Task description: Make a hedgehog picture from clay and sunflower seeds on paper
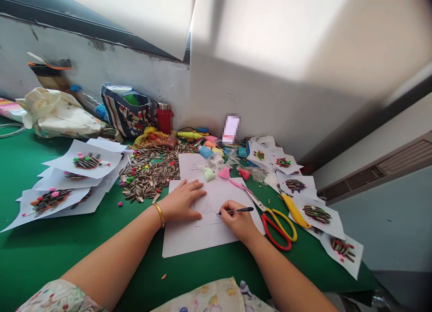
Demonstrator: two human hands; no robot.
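Here, touches smooth white paper [182, 242] with the left hand [182, 201], fingers spread; pinches a slim black pen [243, 209] in the fingers of the right hand [240, 223], at a curved line drawing [208, 207], near loop-handled scissors [267, 211] and heaped striped seeds [146, 181].

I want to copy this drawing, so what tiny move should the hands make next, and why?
Probably another short stroke along the faint outline. The right hand has the pen in its grip, tip close to those lines, and the left hand lies spread on the paper, which should help keep it still.
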